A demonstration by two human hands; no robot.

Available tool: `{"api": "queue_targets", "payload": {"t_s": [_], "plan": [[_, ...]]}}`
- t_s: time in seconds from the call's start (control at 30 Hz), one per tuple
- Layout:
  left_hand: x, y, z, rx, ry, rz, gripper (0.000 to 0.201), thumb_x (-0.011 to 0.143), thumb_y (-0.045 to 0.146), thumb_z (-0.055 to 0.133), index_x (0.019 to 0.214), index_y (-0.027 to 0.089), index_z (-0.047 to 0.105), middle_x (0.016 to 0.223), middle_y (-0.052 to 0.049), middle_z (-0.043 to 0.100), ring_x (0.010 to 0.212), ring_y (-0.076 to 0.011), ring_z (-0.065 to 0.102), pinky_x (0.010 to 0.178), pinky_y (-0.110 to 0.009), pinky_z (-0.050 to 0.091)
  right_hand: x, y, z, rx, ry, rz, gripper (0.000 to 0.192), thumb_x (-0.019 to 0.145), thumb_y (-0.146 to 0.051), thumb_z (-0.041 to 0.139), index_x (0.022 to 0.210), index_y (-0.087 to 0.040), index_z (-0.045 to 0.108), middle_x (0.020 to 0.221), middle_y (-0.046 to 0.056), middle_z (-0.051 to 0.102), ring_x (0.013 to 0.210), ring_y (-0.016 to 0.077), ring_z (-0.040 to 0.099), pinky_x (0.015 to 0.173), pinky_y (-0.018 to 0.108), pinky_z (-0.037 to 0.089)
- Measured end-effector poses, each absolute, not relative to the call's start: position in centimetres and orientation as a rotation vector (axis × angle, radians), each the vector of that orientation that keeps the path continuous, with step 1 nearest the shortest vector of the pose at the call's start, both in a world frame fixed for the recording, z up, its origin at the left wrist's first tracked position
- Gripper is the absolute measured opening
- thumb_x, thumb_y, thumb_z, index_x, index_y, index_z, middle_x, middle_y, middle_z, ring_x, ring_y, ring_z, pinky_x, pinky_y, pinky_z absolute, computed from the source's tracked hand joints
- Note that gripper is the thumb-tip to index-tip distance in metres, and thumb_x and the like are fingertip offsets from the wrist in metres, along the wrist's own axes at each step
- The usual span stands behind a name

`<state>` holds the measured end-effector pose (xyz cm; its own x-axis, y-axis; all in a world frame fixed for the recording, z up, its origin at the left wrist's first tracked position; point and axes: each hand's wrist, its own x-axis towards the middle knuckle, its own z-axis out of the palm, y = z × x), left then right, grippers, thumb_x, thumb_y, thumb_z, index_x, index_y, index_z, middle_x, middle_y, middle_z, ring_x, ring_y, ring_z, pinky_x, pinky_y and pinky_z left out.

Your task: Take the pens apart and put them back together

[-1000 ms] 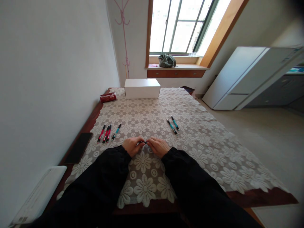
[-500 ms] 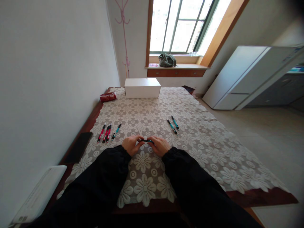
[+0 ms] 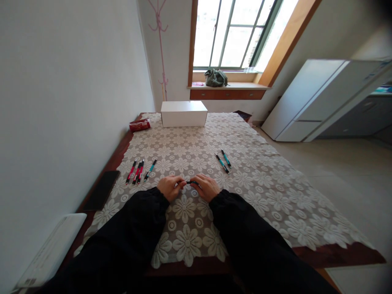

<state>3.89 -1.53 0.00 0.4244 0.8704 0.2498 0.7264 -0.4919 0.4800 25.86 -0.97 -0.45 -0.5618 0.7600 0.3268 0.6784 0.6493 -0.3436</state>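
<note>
Between my two hands, just above the lace tablecloth (image 3: 187, 241), is a dark and teal pen (image 3: 188, 182), held roughly level. My left hand (image 3: 170, 187) pinches one end with thumb and fingers. The other end sits in the closed fingers of my right hand (image 3: 206, 187). Most of the pen is hidden by the fingers. To the left lie several red and black pens (image 3: 131, 171) with one teal pen (image 3: 150, 170) beside them. Two more teal pens, a nearer one (image 3: 222, 163) and a farther one (image 3: 226, 157), lie right of my hands.
A white box (image 3: 183, 114) stands at the table's far end, with a red packet (image 3: 140, 125) to its left. Along the left edge are a black phone-like slab (image 3: 101, 190) and a white flat device (image 3: 52, 249). A refrigerator (image 3: 309, 102) stands at right.
The fingertips of both hands have drawn slightly closer along the pen, and less of it shows between them. The pens on the cloth lie as before.
</note>
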Motion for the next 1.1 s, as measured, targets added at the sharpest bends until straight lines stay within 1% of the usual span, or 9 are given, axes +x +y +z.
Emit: {"api": "queue_targets", "payload": {"t_s": [0.13,0.33,0.43,0.6,0.7,0.77,0.9,1.0,1.1], "plan": [[4.1,-1.7,0.5,2.394,1.427,0.656,0.042,0.097,0.046,0.041,0.077,0.022,0.069,0.068,-0.003,0.066,0.071,-0.0161,0.059,0.065,-0.026,0.039,25.9,-0.9,-0.7,-1.088,-2.383,0.244,0.014,0.096,-0.031,0.052,0.103,-0.023,0.061,0.097,0.005,0.066,0.091,0.0182,0.060,0.079,0.028,0.045],[4.1,-1.8,0.4,2.388,1.495,0.612,0.050,0.098,0.047,0.036,0.071,0.021,0.069,0.063,-0.003,0.063,0.067,-0.0157,0.057,0.063,-0.026,0.036,25.8,-1.1,-0.8,-1.091,-2.339,0.292,0.012,0.093,-0.029,0.056,0.104,-0.023,0.057,0.097,0.004,0.066,0.087,0.0171,0.061,0.075,0.027,0.045],[4.0,-1.7,0.4,2.377,1.494,0.620,0.048,0.098,0.047,0.036,0.076,0.022,0.071,0.067,-0.003,0.064,0.068,-0.0159,0.058,0.063,-0.026,0.036,25.8,-1.1,-0.8,-1.118,-2.317,0.315,0.012,0.091,-0.025,0.056,0.102,-0.021,0.055,0.094,0.004,0.067,0.084,0.0172,0.062,0.073,0.027,0.044],[4.0,-1.6,0.3,2.369,1.453,0.685,0.038,0.095,0.047,0.046,0.088,0.022,0.073,0.069,-0.003,0.066,0.071,-0.0161,0.059,0.065,-0.025,0.039,25.9,-1.1,-0.7,-1.167,-2.329,0.325,0.009,0.092,-0.026,0.055,0.099,-0.022,0.056,0.091,0.003,0.067,0.082,0.0173,0.062,0.072,0.026,0.043],[4.0,-1.6,0.1,2.354,1.460,0.770,0.031,0.093,0.045,0.052,0.099,0.023,0.073,0.072,-0.003,0.068,0.070,-0.0153,0.058,0.065,-0.025,0.040,25.9,-1.1,-0.7,-1.192,-2.340,0.319,0.011,0.093,-0.027,0.054,0.101,-0.022,0.058,0.094,0.004,0.068,0.083,0.0172,0.062,0.071,0.026,0.042],[4.0,-1.6,0.0,2.352,1.453,0.808,0.029,0.092,0.044,0.055,0.103,0.024,0.073,0.076,-0.003,0.069,0.071,-0.0152,0.058,0.065,-0.025,0.042,25.9,-1.1,-0.7,-1.218,-2.347,0.308,0.013,0.094,-0.028,0.052,0.104,-0.023,0.059,0.096,0.004,0.068,0.082,0.0169,0.063,0.070,0.025,0.041],[4.0,-1.3,-0.4,2.346,1.345,0.855,0.028,0.095,0.039,0.052,0.110,0.025,0.071,0.087,-0.003,0.072,0.081,-0.0164,0.062,0.074,-0.027,0.047,25.9,-1.0,-0.6,-1.301,-2.339,0.281,0.016,0.097,-0.028,0.048,0.106,-0.024,0.060,0.100,0.004,0.068,0.081,0.0167,0.063,0.068,0.025,0.040],[3.9,-1.2,-0.6,2.338,1.239,0.879,0.028,0.097,0.036,0.049,0.116,0.026,0.067,0.098,-0.003,0.073,0.089,-0.0168,0.064,0.082,-0.028,0.048,25.9,-1.0,-0.6,-1.295,-2.341,0.279,0.016,0.097,-0.028,0.047,0.106,-0.024,0.060,0.101,0.004,0.067,0.084,0.0169,0.062,0.070,0.025,0.041],[3.9,-1.1,-0.7,2.305,1.261,0.866,0.029,0.095,0.039,0.052,0.118,0.028,0.066,0.099,-0.002,0.073,0.085,-0.0160,0.064,0.079,-0.027,0.049,25.9,-1.0,-0.6,-1.223,-2.362,0.292,0.016,0.097,-0.028,0.047,0.106,-0.023,0.060,0.100,0.004,0.067,0.087,0.0172,0.061,0.073,0.026,0.042]]}}
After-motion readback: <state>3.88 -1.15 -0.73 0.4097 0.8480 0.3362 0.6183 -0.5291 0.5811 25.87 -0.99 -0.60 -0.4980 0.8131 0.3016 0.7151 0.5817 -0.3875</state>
